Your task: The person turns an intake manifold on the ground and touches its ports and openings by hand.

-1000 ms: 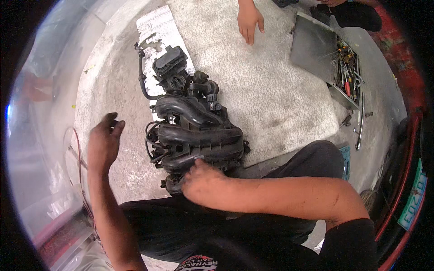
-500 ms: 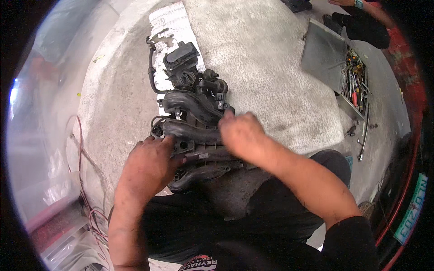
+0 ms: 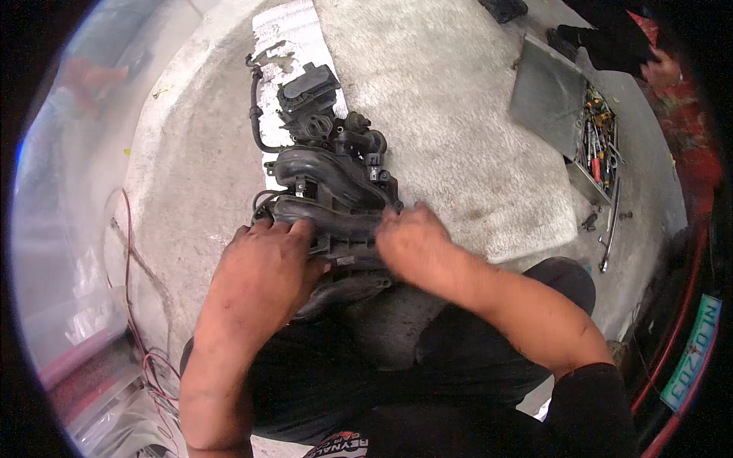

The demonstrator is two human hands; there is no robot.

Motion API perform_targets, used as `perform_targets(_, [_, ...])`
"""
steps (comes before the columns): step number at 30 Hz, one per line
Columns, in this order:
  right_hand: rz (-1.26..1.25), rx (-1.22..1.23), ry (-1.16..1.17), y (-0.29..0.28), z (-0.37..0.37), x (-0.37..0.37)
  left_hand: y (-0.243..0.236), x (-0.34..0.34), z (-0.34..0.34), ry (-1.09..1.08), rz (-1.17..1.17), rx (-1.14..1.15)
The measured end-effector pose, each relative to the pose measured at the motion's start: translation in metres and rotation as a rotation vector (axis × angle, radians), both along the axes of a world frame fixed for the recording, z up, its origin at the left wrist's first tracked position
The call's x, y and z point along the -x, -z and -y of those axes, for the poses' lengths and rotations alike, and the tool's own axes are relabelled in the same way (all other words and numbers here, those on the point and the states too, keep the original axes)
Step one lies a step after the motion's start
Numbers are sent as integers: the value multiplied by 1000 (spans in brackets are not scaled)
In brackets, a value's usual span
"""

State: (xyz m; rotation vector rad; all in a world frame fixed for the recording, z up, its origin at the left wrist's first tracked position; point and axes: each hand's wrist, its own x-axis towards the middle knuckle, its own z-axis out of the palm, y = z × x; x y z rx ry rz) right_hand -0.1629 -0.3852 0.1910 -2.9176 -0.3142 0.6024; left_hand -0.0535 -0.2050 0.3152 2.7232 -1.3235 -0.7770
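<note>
A black plastic engine intake manifold [image 3: 328,175] with curved runners lies before my legs, with a housing [image 3: 305,91] and hose [image 3: 258,122] at its far end. Its far part rests on a torn white sheet [image 3: 279,23]. My left hand [image 3: 267,271] grips the manifold's near left, fingers curled over a runner. My right hand [image 3: 412,240] is at the manifold's right edge, fingers curled against it and slightly blurred; its fingertips are partly hidden.
A pale mat [image 3: 450,122] lies right of the manifold. An open metal toolbox [image 3: 550,91] with several tools and a long wrench [image 3: 612,229] lie at right. Another person [image 3: 660,70] is at top right. A car bumper with a plate [image 3: 691,351] lines the right; a red hose [image 3: 130,259] lies left.
My left hand has moved right onto the manifold. My right hand went up to its right edge, then slightly down. The other person's hand has left the top middle and now shows at upper right.
</note>
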Motion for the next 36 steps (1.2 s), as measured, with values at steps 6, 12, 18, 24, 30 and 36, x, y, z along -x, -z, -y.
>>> perform_targets(6, [64, -113, -164, -8, -27, 31, -3, 3, 3, -28, -50, -38])
perform_targets(12, [-6, -62, -241, -12, -31, 28, -10, 7, -2, -30, -22, -90])
perform_targets(18, [24, -85, -241, -10, -30, 19, -8, 7, -5, -28, -5, -42])
perform_targets(24, [203, -193, -69, 4, -27, 0, -13, -1, -1, -41, -41, -92])
perform_targets(30, [411, -415, 308, 51, -16, -30, -33, 0, -10, -168, -18, 16])
perform_targets(36, [154, -658, 1022, 73, 18, -62, -61, 18, -34, -395, -10, -20])
